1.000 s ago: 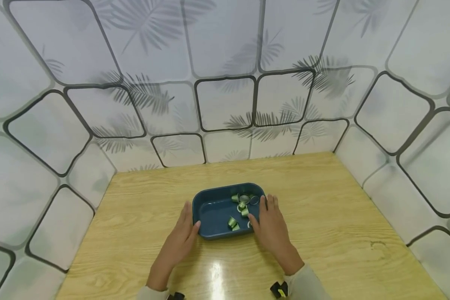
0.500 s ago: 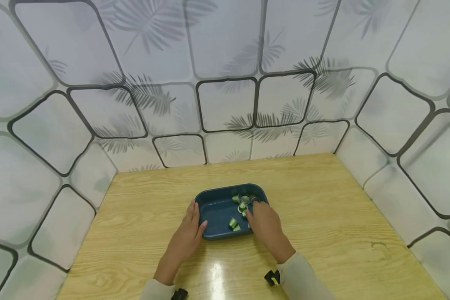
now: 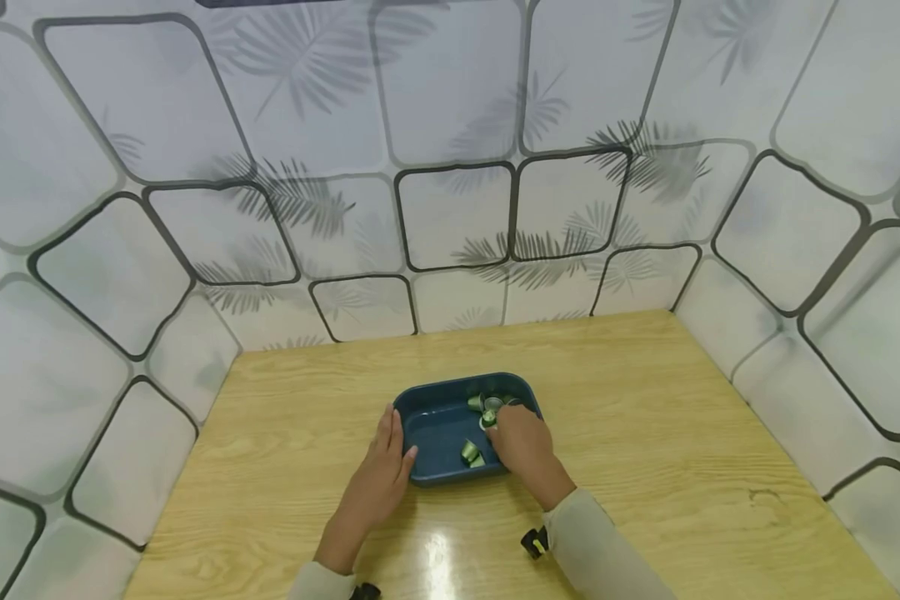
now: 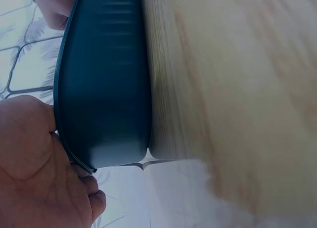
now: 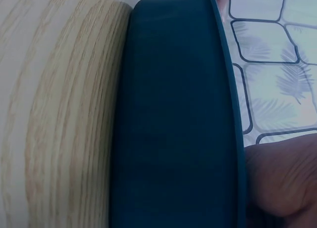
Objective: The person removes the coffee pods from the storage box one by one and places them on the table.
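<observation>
A dark blue rectangular tray [image 3: 438, 437] stands on the wooden table. Small green coffee capsules [image 3: 470, 452] lie in it, mostly towards its right end, along with a silvery round piece [image 3: 493, 404]. My left hand [image 3: 377, 475] holds the tray's left end, fingers along the outside and thumb at the rim. Over the right part of the tray, my right hand [image 3: 525, 446] reaches in with bent fingers beside a green capsule [image 3: 489, 417]. Its fingertips are hidden, so whether they grip anything is unclear. In the right wrist view the tray's wall [image 5: 173, 114] hides the fingers.
The wooden table [image 3: 682, 433] reaches out on all sides of the tray. Patterned panels [image 3: 457, 217] with a leaf print enclose it at the back, left and right. Small black devices [image 3: 535, 543] sit at both wrists.
My right hand has gone from the tray's right rim into the tray, its fingers bending over the capsules. The left hand stays at the left end, and the tray has shifted slightly right.
</observation>
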A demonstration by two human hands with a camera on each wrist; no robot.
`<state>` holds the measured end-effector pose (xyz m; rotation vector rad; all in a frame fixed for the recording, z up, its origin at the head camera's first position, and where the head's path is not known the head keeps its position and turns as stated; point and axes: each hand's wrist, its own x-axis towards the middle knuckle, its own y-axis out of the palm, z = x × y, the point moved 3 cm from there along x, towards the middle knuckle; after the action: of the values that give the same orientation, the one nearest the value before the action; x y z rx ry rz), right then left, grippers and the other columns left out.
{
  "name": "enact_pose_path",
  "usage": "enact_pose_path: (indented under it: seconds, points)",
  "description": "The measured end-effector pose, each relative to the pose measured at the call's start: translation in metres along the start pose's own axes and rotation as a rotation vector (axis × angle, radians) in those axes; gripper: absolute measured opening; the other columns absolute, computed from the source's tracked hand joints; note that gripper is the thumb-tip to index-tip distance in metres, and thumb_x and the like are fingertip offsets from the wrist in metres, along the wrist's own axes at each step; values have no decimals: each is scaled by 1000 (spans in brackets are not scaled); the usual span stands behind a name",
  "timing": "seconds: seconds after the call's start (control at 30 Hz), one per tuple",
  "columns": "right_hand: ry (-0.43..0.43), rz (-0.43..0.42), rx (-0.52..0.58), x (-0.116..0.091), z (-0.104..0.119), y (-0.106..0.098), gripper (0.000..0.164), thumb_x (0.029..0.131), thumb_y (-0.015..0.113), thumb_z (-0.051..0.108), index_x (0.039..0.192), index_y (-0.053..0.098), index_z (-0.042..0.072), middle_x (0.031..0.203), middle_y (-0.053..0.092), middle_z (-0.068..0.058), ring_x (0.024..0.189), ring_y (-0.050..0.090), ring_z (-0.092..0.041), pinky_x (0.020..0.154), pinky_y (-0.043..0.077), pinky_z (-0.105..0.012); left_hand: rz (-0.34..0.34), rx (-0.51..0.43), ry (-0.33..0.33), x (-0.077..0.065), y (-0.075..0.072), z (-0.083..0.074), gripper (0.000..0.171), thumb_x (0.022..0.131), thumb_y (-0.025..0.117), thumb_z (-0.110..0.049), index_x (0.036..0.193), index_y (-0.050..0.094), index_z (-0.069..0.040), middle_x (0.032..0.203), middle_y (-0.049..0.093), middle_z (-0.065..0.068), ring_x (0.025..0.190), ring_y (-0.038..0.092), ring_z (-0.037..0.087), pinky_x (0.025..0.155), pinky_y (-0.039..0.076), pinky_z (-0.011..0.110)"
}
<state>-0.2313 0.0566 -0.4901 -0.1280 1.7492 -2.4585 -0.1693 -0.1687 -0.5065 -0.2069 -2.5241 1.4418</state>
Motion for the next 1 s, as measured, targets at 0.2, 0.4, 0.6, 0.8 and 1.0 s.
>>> enact_pose_path:
  seconds: [0.2,0.4,0.6,0.8,1.0]
  points:
    - [5,27,19,3,-1,6,27,94,75,26,73,69,11,55,53,0,46,51,-14,43,40,-31,15,-8,2,1,1,0,68,112,40,-29,158,9,10,168,-2,22,154,11,39,119,24,57]
    - [-14,8,-10,8,-1,7,25,92,78,23,72,69,10,59,58,-1,50,56,-16,45,46,-36,2,-4,-4,2,2,2,69,112,38,-33,159,9,9,168,-2,21,154,11,39,118,25,57]
    - [-6,10,-46,12,0,9,27,93,76,28,72,70,12,61,61,-2,51,57,-17,45,47,-36,-24,-19,-28,2,4,0,71,112,40,-33,158,8,10,168,-4,23,153,11,41,118,25,58]
    - [7,2,-80,15,3,10,35,94,75,33,66,66,15,55,54,-1,49,54,-17,45,47,-36,-36,-6,-26,4,5,-2,71,112,40,-33,158,9,11,167,-5,24,153,10,42,118,25,58]
    - [-13,-37,-89,16,2,9,22,90,79,28,77,71,12,66,64,-5,58,63,-24,50,53,-43,-21,-2,-40,5,6,-2,70,112,41,-31,157,10,12,167,-3,26,153,12,42,117,27,57]
